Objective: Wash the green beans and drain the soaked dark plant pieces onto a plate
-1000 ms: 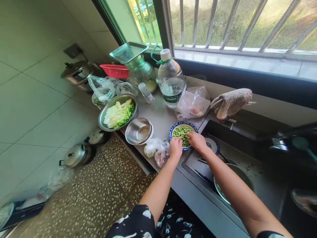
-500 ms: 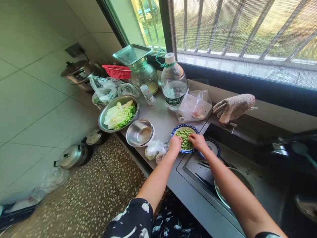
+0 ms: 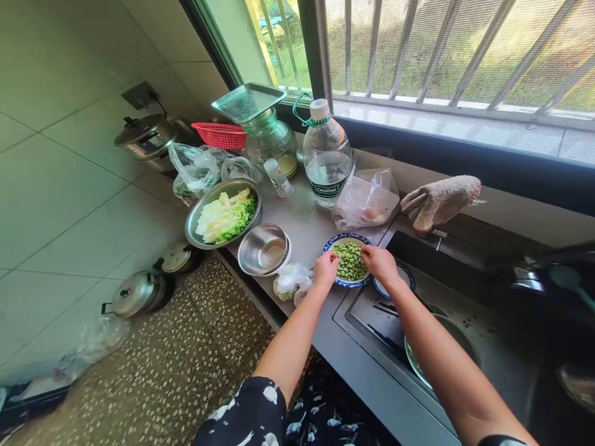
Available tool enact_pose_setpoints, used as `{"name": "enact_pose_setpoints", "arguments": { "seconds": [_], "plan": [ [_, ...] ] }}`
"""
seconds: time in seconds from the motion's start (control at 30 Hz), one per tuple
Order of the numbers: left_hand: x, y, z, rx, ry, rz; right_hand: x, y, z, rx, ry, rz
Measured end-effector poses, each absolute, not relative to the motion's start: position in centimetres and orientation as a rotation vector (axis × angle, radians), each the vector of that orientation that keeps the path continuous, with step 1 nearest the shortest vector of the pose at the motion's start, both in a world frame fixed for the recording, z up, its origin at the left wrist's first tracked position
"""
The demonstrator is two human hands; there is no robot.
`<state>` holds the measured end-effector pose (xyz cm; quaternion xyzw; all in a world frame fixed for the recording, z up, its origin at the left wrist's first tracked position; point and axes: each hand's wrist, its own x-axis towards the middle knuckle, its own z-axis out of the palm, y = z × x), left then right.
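Nearest to us, two bare forearms reach forward over the front edge of the worktop (image 3: 307,226). We see the left hand (image 3: 326,268) at the left rim of a blue-rimmed bowl of beans (image 3: 349,261), its fingers curled against the rim and gripping it. The right hand (image 3: 380,262) rests on the opposite, right rim, fingers bent down onto the edge nearest the green beans; whether a bean is pinched between them we cannot tell. The bowl thus lies directly between the two hands, touching both, at the corner where the worktop meets the sink (image 3: 418,297).

Just beside the left hand we note a crumpled plastic bag (image 3: 290,280), and left of that an empty steel bowl (image 3: 264,249). Behind the right hand a second, smaller blue-rimmed dish (image 3: 405,277) sits in the sink, partly hidden by the wrist.

Farther back stands a wide steel basin of cut cabbage (image 3: 224,214), a clear bag (image 3: 367,201) holding something pinkish, and a large water bottle (image 3: 326,155) with a green label. A brown cloth (image 3: 441,198) is draped over the tap at the sink's far edge.

Farthest, against the window, we find a red basket (image 3: 221,134) and a lidded pot (image 3: 145,137).
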<state>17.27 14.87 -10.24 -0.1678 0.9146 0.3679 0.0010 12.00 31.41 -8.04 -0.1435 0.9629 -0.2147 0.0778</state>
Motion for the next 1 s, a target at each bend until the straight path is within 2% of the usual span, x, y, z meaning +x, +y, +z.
{"name": "enact_pose_setpoints", "arguments": {
  "seconds": [0.1, 0.2, 0.37, 0.47, 0.57, 0.67, 0.8, 1.0],
  "plan": [
    [16.5, 14.8, -9.9, -0.382, 2.925, 1.193, 12.5, 31.5, -8.1, -0.693, 2.890, -0.321],
    [15.1, 15.3, -9.6, -0.185, 2.954, 1.034, 13.0, 31.4, -8.5, -0.771, 2.854, -0.142],
    [13.3, 16.1, -9.5, -0.013, 2.876, 0.793, 13.2, 30.8, -9.7, -0.693, 2.858, -0.113],
    [13.5, 16.0, -9.2, -0.164, 2.874, 1.000, 12.9, 31.0, -9.9, -0.617, 2.879, -0.394],
    [14.9, 15.9, -8.5, -0.348, 2.744, 1.456, 13.1, 32.9, -9.2, -0.394, 2.740, -1.023],
    [17.1, 16.7, -7.4, -0.433, 2.336, 1.953, 14.6, 36.7, -7.6, -0.129, 2.409, -1.502],
    [20.0, 19.9, -6.1, -0.326, 1.850, 2.268, 17.7, 42.1, -5.4, 0.089, 2.100, -1.766],
    [22.6, 28.1, -6.5, -0.255, 1.474, 2.244, 20.9, 49.6, -5.3, 0.191, 2.001, -1.817]
  ]
}}
